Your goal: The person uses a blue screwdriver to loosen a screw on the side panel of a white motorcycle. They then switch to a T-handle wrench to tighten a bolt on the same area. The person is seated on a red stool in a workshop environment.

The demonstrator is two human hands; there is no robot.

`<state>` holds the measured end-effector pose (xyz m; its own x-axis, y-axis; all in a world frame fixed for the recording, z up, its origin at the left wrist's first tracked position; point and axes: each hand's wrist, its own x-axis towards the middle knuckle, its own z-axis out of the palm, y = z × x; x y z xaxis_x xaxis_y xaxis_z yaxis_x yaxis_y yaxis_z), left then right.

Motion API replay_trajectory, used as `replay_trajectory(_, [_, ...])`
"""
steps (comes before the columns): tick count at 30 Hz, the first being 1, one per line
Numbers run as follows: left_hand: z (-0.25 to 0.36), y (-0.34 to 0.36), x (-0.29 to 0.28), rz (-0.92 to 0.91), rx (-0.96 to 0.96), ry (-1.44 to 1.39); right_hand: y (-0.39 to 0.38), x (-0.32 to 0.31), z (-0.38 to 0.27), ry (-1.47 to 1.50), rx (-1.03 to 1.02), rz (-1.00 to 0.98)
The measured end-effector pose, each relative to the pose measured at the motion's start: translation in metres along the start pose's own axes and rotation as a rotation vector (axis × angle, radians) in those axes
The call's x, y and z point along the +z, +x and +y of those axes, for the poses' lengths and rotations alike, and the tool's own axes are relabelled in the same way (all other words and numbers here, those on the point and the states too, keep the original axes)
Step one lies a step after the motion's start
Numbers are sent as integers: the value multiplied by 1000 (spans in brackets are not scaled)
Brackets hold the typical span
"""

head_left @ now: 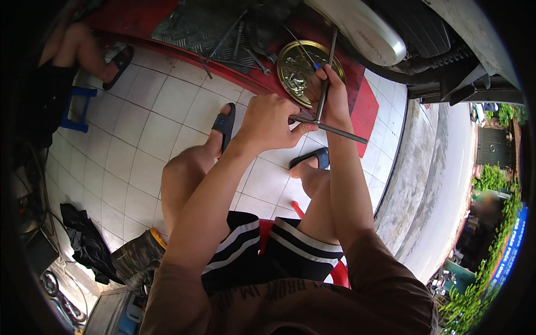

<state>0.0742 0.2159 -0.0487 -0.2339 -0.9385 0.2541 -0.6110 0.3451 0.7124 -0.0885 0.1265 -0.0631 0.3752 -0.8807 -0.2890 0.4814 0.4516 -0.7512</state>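
Observation:
A metal T-handle wrench (341, 133) is held between my two hands, its long shaft pointing away from me. My left hand (267, 121) is closed around the left end of the crossbar, its thumb along the bar. My right hand (336, 96) grips the shaft just above the crossbar. Beside the right fingertips is a thin rod (301, 47) with a blue piece at its near end; whether those fingers hold it too, I cannot tell. Beyond the hands, a round gold-rimmed tin (281, 75) contains small shiny metal parts, partly hidden by my right hand.
The tin stands on a red platform (184, 54) with a dark treadplate top. Several tools, including an open-end wrench (258, 61), lie there. A motorbike (371, 39) occupies the far right. Another person's leg (84, 53) and a blue stool (78, 109) are at left.

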Motion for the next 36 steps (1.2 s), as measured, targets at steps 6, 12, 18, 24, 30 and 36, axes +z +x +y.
replay_trajectory(6, [1,-11,29,-42,72,153,1,4,5,12,-28,226])
replay_trajectory(12, [-7,-13,67,-47,58,-80,3,-10,-3,-159,-19,187])
replay_trajectory(18, [36,-15,99,199,-95,-487,9,-5,-24,-587,21,403])
replay_trajectory(24, [55,-6,73,150,-381,-880,-36,-16,1,76,173,-347])
replay_trajectory(30, [64,-13,40,236,-148,-822,-21,-10,22,60,-41,-508])
replay_trajectory(36, [69,-33,18,452,-555,-587,-31,-9,5,-123,-19,-377])
